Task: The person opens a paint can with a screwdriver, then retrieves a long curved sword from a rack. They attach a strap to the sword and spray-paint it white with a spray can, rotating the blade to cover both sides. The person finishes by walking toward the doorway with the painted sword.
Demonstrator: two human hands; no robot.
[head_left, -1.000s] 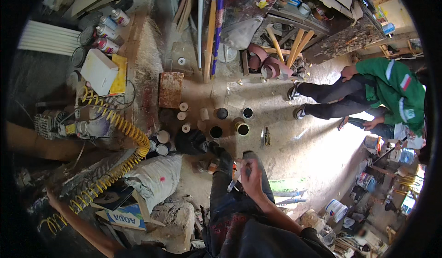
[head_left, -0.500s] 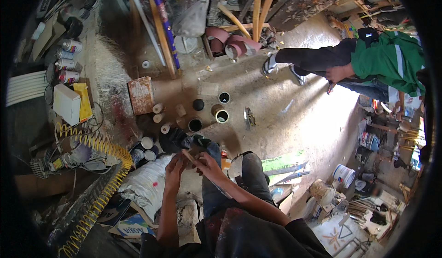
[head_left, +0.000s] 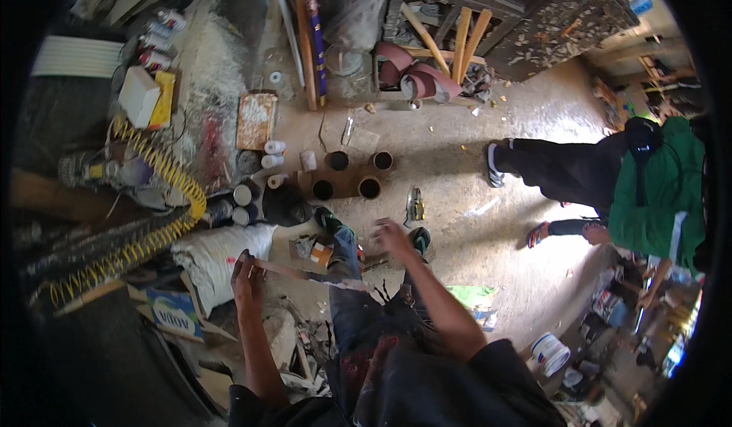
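Observation:
My left hand (head_left: 247, 280) is closed on one end of a long, narrow, flat strip (head_left: 293, 271). The strip is brownish near the fingers and darker toward its other end, which reaches over my lap; its exact kind is unclear. Raised above my right knee, my right hand (head_left: 394, 239) has its fingers apart, and nothing shows in it. Ahead on the floor stand several round containers with dark insides, among them a pale-rimmed pot (head_left: 370, 188) and a dark one (head_left: 322, 190).
A pair of pliers-like tools (head_left: 415, 205) lies right of the pots. At the right, a person in green (head_left: 657, 191) has legs stretched toward the middle. A white sack (head_left: 221, 263) and a coiled yellow hose (head_left: 183, 187) lie left. A wooden crate (head_left: 488, 61) is at the back.
My hands were together around a small brownish piece; now they are apart, the right moved right and emptied, the left keeping the strip. The view has shifted, and the person's legs have moved.

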